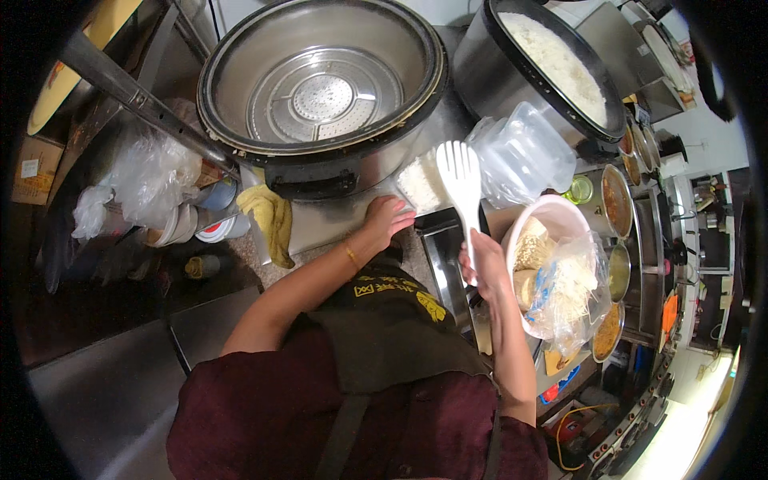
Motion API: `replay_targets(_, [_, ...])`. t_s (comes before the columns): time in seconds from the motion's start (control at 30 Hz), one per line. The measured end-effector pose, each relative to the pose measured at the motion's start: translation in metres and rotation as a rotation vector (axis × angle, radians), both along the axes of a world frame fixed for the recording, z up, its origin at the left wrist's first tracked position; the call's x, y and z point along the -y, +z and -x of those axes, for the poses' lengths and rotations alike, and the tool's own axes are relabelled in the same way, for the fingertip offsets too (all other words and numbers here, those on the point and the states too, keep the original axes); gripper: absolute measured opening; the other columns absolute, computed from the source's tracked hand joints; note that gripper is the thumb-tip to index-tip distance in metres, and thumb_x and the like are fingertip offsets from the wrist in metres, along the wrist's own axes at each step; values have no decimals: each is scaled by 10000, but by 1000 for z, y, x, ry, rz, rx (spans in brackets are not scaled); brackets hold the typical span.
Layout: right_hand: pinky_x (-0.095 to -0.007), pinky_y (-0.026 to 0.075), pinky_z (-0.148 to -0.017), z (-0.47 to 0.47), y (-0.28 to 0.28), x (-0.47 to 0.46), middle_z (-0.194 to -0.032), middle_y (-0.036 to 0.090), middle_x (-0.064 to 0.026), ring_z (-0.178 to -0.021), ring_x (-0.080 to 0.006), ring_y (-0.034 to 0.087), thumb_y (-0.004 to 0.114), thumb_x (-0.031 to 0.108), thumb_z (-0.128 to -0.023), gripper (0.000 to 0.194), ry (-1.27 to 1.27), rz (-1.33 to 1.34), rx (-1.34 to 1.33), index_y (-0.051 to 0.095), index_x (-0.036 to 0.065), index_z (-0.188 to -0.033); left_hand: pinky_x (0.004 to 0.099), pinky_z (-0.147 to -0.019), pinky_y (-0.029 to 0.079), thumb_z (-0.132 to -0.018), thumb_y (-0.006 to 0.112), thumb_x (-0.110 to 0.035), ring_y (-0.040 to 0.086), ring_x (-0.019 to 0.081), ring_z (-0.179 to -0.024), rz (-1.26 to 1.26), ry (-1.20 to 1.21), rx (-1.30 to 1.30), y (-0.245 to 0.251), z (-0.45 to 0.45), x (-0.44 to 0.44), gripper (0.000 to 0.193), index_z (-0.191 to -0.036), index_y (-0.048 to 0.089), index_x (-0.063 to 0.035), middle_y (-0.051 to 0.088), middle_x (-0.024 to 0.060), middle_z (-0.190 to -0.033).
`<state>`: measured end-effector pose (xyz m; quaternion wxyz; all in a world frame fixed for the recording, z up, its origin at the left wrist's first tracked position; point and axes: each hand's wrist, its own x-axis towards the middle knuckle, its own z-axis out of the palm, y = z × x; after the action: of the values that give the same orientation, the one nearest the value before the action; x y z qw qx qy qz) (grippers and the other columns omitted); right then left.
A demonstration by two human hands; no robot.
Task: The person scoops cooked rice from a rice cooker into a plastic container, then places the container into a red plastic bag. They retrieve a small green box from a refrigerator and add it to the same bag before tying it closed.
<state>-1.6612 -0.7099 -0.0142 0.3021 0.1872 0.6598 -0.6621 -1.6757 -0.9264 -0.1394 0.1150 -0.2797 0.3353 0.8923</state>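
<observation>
A white plastic serving fork (461, 174), tines up, is gripped by its handle in my right hand (487, 261). Its head overlaps the right side of a small clear container of white rice (422, 182) on the metal counter. Close to the near left edge of that container is my left hand (387, 223), fingers extended; whether it grips the rim is unclear. Beyond stands a large round steel cooker pot (231, 90) with a perforated plate (324, 98) at its bottom. To its right, a tilted black-rimmed pot (480, 75) holds much cooked rice (555, 63).
Stacked clear plastic containers (531, 153) in a bag stand right of the fork. A pink tub (558, 207) of dried noodles (567, 294) is beside my right forearm. A yellow cloth (267, 219) hangs over the counter edge. Bagged tubs (174, 225) fill the left shelf. Food pans (617, 201) line the right.
</observation>
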Motion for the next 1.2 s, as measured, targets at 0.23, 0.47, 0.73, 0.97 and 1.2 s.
replay_targets(0.23, [-203,319,-402,24,129,-115,-605,510,35,-464,-58,426,520,449,-966,386,-200,-303,-528,576,97,-818,362,-894,522,-940,598,-267,614,232,-1079,280,-741,-166,100,-51,35,373,-1211,524,-22,605,133,-1186])
replay_targets(0.47, [-177,227,-383,55,165,-167,-585,410,96,-443,8,322,674,242,-910,202,-216,-489,-805,524,109,-933,314,-873,524,-965,539,-87,647,189,-985,420,-845,-604,311,-68,100,231,-1168,572,21,641,131,-1115])
replay_targets(0.73, [-184,323,-473,120,176,-219,-805,633,11,-578,-25,473,696,95,-859,217,-292,-571,-947,600,35,-1043,296,-850,517,-971,540,-311,651,174,-990,1137,-135,-1149,455,168,91,426,-1285,513,-26,624,96,-1192])
replay_targets(0.97, [-205,435,-633,136,169,-277,-853,619,-4,-741,-67,558,692,42,-845,217,-407,-639,-950,591,15,-1036,390,-903,503,-936,511,-370,590,280,-1115,1619,151,-778,494,466,78,537,-1291,515,33,592,157,-1230])
replay_targets(1.2, [-183,379,-562,108,154,-329,-827,628,-14,-665,-46,523,658,80,-873,219,-637,-699,-805,585,5,-1065,355,-1060,366,-1008,324,-492,492,279,-1248,1483,230,-1215,497,613,100,624,-1315,515,16,545,225,-1322])
